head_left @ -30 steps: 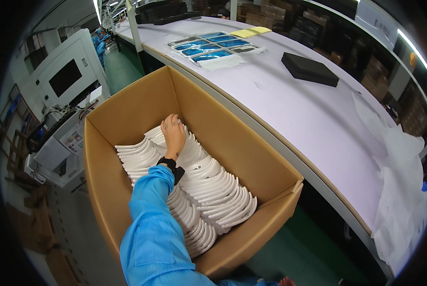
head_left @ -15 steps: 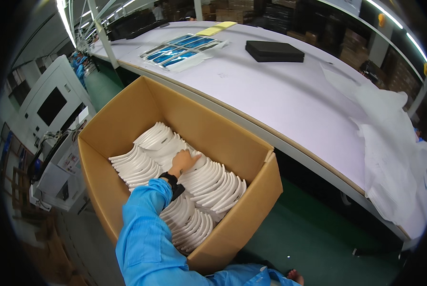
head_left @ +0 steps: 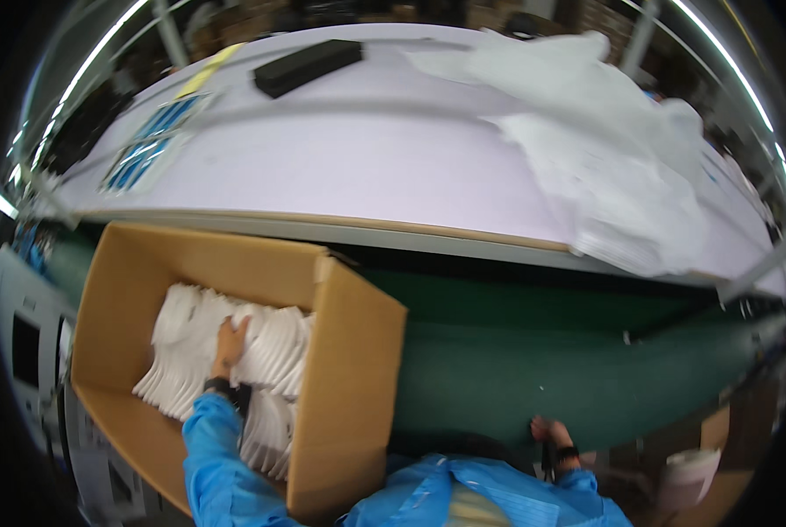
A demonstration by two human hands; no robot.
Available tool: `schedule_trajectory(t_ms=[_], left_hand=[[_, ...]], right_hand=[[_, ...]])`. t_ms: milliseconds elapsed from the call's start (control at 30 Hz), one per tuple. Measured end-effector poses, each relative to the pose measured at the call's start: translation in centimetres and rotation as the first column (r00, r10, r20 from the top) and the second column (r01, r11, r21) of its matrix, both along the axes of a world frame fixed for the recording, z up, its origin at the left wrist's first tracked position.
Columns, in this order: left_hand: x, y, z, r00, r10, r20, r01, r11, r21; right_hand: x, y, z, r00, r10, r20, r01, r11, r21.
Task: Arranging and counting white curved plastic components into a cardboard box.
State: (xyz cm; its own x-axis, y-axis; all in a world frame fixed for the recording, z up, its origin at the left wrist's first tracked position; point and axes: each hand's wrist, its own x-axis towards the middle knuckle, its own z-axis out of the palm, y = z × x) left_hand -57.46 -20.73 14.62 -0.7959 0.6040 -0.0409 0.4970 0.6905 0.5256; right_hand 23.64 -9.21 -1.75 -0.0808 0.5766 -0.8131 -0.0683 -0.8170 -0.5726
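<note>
Several white curved plastic-looking pieces (head_left: 274,351) stand packed in close rows inside a tall brown cardboard box (head_left: 353,378) on my left. My left hand (head_left: 230,341) reaches down into the box and touches the tops of the pieces near the middle. Its thumb stands apart from the fingers, with no piece visibly gripped; some fingertips are hard to make out. A dark band circles that wrist. Away from the box, low on the right, hangs my right hand (head_left: 547,430) beside my body, small and blurred, with nothing visible in it.
Beyond the box runs a long pale table (head_left: 367,158). On it lie a black block (head_left: 310,66), blue-panelled sheets in clear plastic (head_left: 151,145), a yellow strip (head_left: 209,70) and crumpled white wrapping (head_left: 604,167). A white bin (head_left: 687,479) stands at lower right.
My view has swung to the right, so the box and table appear further left. My left hand remains among the white pieces. My right hand now shows fully at lower right.
</note>
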Motion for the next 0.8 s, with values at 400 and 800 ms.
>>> schedule_trajectory(t_ms=[400,800], left_hand=[[1.9,7.3,14.3,0.860,-0.073,-0.505,0.311,0.860,0.405],[15.1,9.5,27.4,0.543,-0.391,-0.743,0.590,0.807,0.006]], right_hand=[[-12.3,27.1,6.4,0.371,0.049,0.927,-0.854,0.411,0.320],[-20.5,41.2,-5.8,0.593,-0.355,0.723,-0.207,0.800,0.563]])
